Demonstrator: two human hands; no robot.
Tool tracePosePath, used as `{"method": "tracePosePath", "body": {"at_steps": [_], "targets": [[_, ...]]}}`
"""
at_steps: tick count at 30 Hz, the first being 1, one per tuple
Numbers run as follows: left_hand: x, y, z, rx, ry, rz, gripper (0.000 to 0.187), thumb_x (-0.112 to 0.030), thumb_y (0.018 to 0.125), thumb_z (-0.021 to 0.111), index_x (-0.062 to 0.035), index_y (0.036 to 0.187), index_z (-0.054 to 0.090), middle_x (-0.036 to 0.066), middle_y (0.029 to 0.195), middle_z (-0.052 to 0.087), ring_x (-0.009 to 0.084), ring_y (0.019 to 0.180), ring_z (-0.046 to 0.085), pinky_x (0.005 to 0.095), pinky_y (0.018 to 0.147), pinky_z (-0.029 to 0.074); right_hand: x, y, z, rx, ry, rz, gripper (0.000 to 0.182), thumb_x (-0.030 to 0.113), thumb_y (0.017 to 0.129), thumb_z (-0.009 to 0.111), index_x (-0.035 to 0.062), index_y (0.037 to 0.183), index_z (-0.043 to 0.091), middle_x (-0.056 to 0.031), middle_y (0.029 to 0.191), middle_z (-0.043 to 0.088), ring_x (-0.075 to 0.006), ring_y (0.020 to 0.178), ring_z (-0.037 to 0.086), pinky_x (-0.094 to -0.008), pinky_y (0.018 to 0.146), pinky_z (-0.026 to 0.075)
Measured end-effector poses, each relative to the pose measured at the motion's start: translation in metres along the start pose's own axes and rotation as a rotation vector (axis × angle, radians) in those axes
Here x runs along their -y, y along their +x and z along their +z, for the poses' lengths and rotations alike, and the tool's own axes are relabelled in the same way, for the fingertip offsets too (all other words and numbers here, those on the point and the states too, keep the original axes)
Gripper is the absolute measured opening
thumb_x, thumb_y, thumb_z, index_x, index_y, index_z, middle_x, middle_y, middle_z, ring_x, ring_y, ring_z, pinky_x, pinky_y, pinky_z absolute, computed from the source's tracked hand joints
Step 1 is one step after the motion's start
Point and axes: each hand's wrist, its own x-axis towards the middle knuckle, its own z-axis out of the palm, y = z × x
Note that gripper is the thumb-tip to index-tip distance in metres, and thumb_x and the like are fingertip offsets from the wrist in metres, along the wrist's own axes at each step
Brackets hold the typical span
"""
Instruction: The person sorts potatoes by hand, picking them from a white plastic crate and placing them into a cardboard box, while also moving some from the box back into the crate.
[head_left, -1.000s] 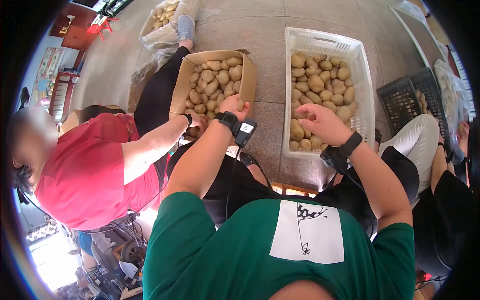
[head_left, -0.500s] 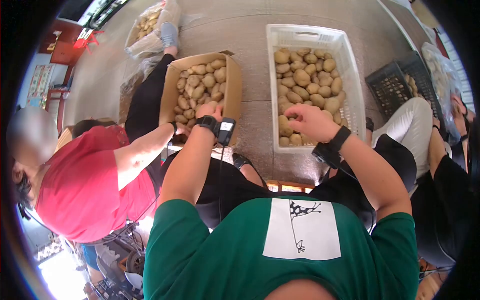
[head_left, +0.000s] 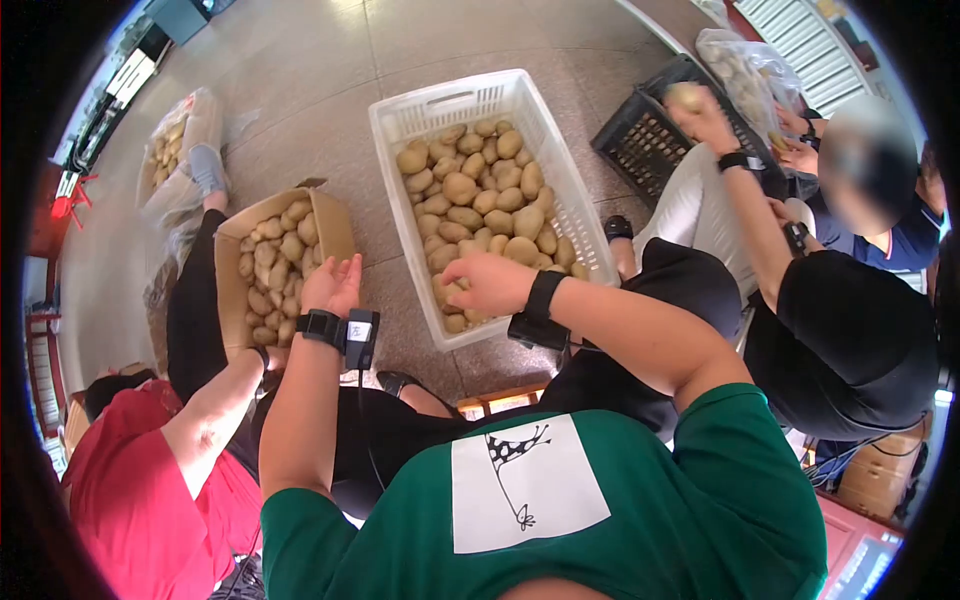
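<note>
A white plastic crate (head_left: 388, 140) of potatoes (head_left: 487, 200) stands on the tiled floor (head_left: 385, 290); a bare floor strip separates its left edge from a smaller cardboard box (head_left: 338, 225) of potatoes. The right hand (head_left: 490, 284) curls over the crate's near end, its grip unclear. The left hand (head_left: 332, 286) lies open, palm up, at the box's near-right corner.

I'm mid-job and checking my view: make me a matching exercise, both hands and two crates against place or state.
1. left hand
2. right hand
3. black crate
4. white crate

A. between cardboard box and black crate
B. open, at the cardboard box
C. below a co-worker's hand
D. at the white crate's potatoes

Pairs: 1-B, 2-D, 3-C, 4-A
</note>
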Motion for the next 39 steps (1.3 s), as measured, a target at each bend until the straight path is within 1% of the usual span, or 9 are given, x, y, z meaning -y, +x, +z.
{"method": "tracePosePath", "body": {"at_steps": [2, 10, 13, 22, 25, 28, 29, 33, 39], "targets": [[0.008, -0.016, 0.010, 0.174, 0.018, -0.059, 0.034, -0.006, 0.087, 0.041, 0.0075, 0.113, 0.026, 0.018, 0.110, 0.029, 0.0308, 0.102, 0.040, 0.0409, 0.092, 0.041, 0.005, -0.002, 0.000, -0.001, 0.017, 0.021, 0.032, 0.022, 0.072, 0.056, 0.0027, 0.098, 0.056, -0.0197, 0.087, 0.058, -0.0323, 0.085, 0.055, -0.0366, 0.075, 0.043], [0.036, -0.047, 0.037, 0.358, 0.156, -0.254, 0.031, -0.005, 0.084, 0.045, 0.0051, 0.110, 0.032, 0.017, 0.104, 0.035, 0.0289, 0.100, 0.041, 0.0386, 0.090, 0.042, 0.004, -0.005, 0.006, 0.052, -0.031, 0.035, 0.034, 0.023, 0.074, 0.056, 0.0022, 0.100, 0.054, -0.0181, 0.089, 0.055, -0.0314, 0.086, 0.053, -0.0363, 0.077, 0.042], [0.048, -0.046, 0.041, 0.387, 0.175, -0.252, 0.028, -0.005, 0.083, 0.047, 0.0039, 0.106, 0.036, 0.015, 0.099, 0.038, 0.0271, 0.094, 0.044, 0.0387, 0.091, 0.041, 0.007, -0.006, 0.004, 0.045, -0.047, 0.007, 0.034, 0.021, 0.069, 0.058, 0.0020, 0.097, 0.056, -0.0182, 0.090, 0.054, -0.0313, 0.086, 0.053, -0.0371, 0.076, 0.042], [0.060, -0.053, 0.059, 0.363, 0.297, -0.316, 0.026, -0.009, 0.083, 0.048, 0.0008, 0.105, 0.039, 0.014, 0.099, 0.043, 0.0265, 0.091, 0.048, 0.0341, 0.080, 0.047, -0.019, -0.007, 0.000, -0.287, -0.260, 0.107, 0.033, 0.018, 0.067, 0.059, 0.0076, 0.098, 0.054, -0.0135, 0.098, 0.050, -0.0317, 0.092, 0.049, -0.0400, 0.078, 0.041], [0.061, -0.049, 0.059, 0.347, 0.316, -0.328, 0.029, -0.010, 0.083, 0.048, 0.0004, 0.109, 0.039, 0.014, 0.098, 0.044, 0.0262, 0.090, 0.049, 0.0332, 0.079, 0.047, -0.029, -0.006, -0.009, -0.201, -0.408, 0.304, 0.039, 0.021, 0.069, 0.059, 0.0097, 0.106, 0.050, -0.0117, 0.109, 0.043, -0.0307, 0.101, 0.043, -0.0431, 0.080, 0.038], [0.065, -0.053, 0.062, 0.328, 0.327, -0.324, 0.032, -0.010, 0.083, 0.048, 0.0004, 0.111, 0.038, 0.013, 0.098, 0.044, 0.0252, 0.090, 0.049, 0.0326, 0.079, 0.047, -0.046, -0.008, -0.005, -0.270, -0.422, 0.420, 0.038, 0.021, 0.070, 0.058, 0.0094, 0.106, 0.050, -0.0125, 0.109, 0.044, -0.0311, 0.101, 0.043, -0.0424, 0.081, 0.038], [0.065, -0.052, 0.062, 0.312, 0.333, -0.319, 0.031, -0.010, 0.083, 0.049, 0.0006, 0.110, 0.039, 0.013, 0.097, 0.044, 0.0248, 0.089, 0.049, 0.0325, 0.078, 0.048, -0.048, -0.007, -0.007, -0.159, -0.403, 0.517, 0.038, 0.019, 0.070, 0.058, 0.0091, 0.106, 0.049, -0.0140, 0.111, 0.042, -0.0326, 0.101, 0.045, -0.0425, 0.081, 0.040], [0.062, -0.043, 0.055, 0.303, 0.344, -0.326, 0.027, -0.010, 0.082, 0.050, 0.0010, 0.105, 0.042, 0.012, 0.095, 0.046, 0.0239, 0.085, 0.051, 0.0327, 0.076, 0.049, -0.073, -0.003, 0.000, -0.053, -0.229, 0.527, 0.038, 0.012, 0.070, 0.057, 0.0094, 0.107, 0.048, -0.0191, 0.113, 0.039, -0.0381, 0.096, 0.049, -0.0431, 0.081, 0.043], [0.062, -0.048, 0.058, 0.240, 0.342, -0.309, 0.015, -0.008, 0.081, 0.049, 0.0008, 0.094, 0.047, 0.012, 0.087, 0.050, 0.0246, 0.079, 0.052, 0.0342, 0.074, 0.050, -0.079, 0.007, 0.000, -0.027, -0.271, 0.568, 0.037, 0.009, 0.072, 0.054, 0.0049, 0.108, 0.047, -0.0222, 0.113, 0.038, -0.0358, 0.092, 0.053, -0.0398, 0.079, 0.044]]}}
